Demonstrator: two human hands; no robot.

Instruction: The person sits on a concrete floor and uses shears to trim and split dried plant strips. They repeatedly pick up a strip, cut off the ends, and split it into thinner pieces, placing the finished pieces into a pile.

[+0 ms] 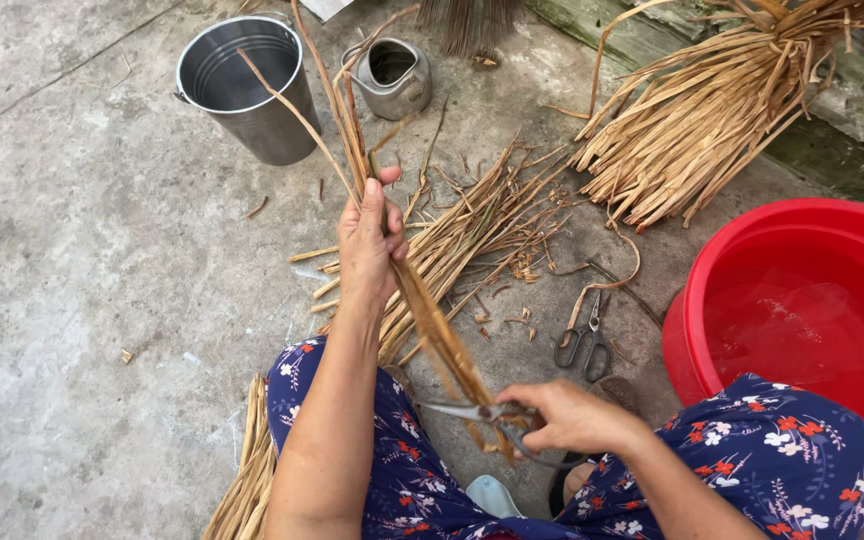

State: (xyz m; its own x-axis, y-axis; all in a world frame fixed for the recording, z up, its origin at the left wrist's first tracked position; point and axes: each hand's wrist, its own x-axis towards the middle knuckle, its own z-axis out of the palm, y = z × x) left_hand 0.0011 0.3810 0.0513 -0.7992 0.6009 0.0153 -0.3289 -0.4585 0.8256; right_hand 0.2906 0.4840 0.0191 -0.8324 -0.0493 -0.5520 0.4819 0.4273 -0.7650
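On a concrete floor, dried reed strips were gripped by the left hand; below, scissors were held by the right hand against their lower end.

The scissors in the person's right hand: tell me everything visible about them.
The metal scissors have grey, dull blades, parted around the lower end of a bunch of dried brown reed strips. The right hand grips the handles, which its fingers mostly hide. The blades point toward the person's left, roughly level, above the lap. The left hand holds the strips higher up. Nothing else touches the scissors.
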